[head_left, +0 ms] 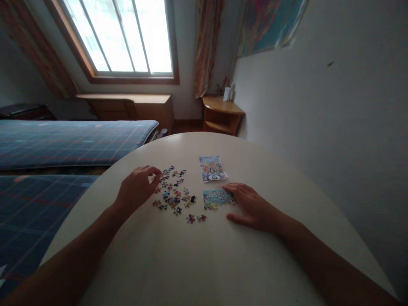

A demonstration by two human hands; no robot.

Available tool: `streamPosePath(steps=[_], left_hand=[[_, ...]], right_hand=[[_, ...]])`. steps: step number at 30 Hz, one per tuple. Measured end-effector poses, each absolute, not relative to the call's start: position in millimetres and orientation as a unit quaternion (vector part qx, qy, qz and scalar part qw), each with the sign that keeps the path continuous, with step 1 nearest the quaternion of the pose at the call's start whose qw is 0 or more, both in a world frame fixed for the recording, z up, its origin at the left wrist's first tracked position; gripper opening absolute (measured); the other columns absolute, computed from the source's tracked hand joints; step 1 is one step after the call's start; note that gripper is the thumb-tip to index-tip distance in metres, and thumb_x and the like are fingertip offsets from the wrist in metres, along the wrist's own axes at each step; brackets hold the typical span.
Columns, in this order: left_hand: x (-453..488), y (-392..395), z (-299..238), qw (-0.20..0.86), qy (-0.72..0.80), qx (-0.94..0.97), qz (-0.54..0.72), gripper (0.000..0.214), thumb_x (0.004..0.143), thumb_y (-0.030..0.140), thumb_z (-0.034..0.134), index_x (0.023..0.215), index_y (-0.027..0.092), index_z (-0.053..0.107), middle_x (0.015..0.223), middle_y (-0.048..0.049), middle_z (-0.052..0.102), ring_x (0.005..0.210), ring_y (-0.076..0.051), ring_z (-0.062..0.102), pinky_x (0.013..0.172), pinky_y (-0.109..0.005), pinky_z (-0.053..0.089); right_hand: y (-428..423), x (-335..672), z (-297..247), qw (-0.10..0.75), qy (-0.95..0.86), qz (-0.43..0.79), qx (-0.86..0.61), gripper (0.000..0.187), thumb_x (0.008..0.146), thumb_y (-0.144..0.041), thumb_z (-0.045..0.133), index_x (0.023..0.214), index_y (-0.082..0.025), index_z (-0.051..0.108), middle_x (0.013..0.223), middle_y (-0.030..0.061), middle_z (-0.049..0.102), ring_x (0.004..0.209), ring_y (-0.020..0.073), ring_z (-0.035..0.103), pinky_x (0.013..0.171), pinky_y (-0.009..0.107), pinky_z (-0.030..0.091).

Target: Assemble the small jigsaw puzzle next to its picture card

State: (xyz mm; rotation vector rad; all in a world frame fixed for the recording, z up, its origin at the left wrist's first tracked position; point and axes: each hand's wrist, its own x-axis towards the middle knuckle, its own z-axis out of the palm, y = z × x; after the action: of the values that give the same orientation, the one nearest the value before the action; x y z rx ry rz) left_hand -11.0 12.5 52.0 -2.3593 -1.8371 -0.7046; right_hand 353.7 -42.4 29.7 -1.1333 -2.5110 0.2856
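Note:
Several small loose puzzle pieces (174,193) lie scattered on a round white table (197,263). My left hand (137,186) rests at the left edge of the scatter, thumb and forefinger pinched together; what they hold is too small to make out. My right hand (251,207) lies flat with fingers stretched out, its fingertips touching the right edge of a partly assembled blue puzzle section (217,198). Just beyond that section lies a colourful picture card (212,168).
A white wall runs close along the table's right side. Two beds with blue plaid covers (63,142) stand left of the table. A wooden corner shelf (222,114) and a low wooden cabinet (134,107) sit under the window.

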Motion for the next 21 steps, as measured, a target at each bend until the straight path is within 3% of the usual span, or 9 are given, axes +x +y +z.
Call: streamPosePath(steps=[8, 14, 21], left_hand=[[-2.8, 10.6, 52.9, -0.058, -0.587, -0.786, -0.186, 0.023, 0.089, 0.035, 0.051, 0.092, 0.025, 0.072, 0.089, -0.0021, 0.074, 0.075, -0.019, 0.067, 0.068, -0.029, 0.048], [6.3, 6.5, 49.2, -0.120, -0.451, -0.870, -0.162, 0.024, 0.092, 0.039, 0.055, 0.091, 0.026, 0.076, 0.096, -0.0049, 0.070, 0.085, -0.020, 0.065, 0.077, -0.030, 0.049], [3.7, 11.8, 40.9, -0.125, -0.407, -0.891, -0.156, 0.022, 0.095, 0.038, 0.055, 0.097, 0.027, 0.074, 0.097, -0.0047, 0.066, 0.091, -0.020, 0.062, 0.087, -0.033, 0.048]], right_hand=[[-42.8, 354.6, 28.1, 0.172, -0.885, 0.094, -0.421, 0.070, 0.086, -0.051, 0.064, 0.143, -0.018, 0.041, 0.140, 0.0169, 0.053, 0.131, 0.0317, 0.047, 0.109, 0.052, 0.039], [-43.5, 355.0, 28.7, 0.170, -0.885, 0.099, -0.423, 0.070, 0.087, -0.051, 0.064, 0.144, -0.018, 0.040, 0.141, 0.0167, 0.053, 0.133, 0.0313, 0.046, 0.110, 0.052, 0.038], [-43.3, 355.5, 29.5, 0.165, -0.886, 0.096, -0.423, 0.069, 0.087, -0.051, 0.063, 0.143, -0.018, 0.042, 0.141, 0.0168, 0.053, 0.132, 0.0316, 0.047, 0.109, 0.052, 0.039]])
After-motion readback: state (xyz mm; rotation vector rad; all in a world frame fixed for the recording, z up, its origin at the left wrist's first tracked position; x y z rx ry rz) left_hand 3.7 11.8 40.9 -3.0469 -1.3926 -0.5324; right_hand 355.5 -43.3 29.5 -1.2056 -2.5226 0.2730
